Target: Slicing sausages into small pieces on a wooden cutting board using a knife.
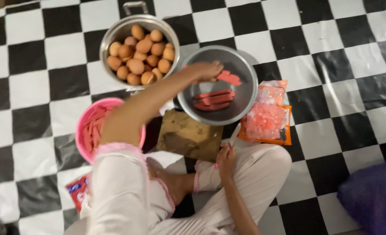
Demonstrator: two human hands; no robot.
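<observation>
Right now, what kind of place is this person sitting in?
Probably a home floor used for preparing food. The person sits on a black-and-white checkered floor beside a metal pot of eggs, a steel bowl of sausages and a wooden cutting board.

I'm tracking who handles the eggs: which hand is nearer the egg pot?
Left. The left hand hovers over the bowl beside the egg pot; the right hand holds a knife near the lap.
</observation>
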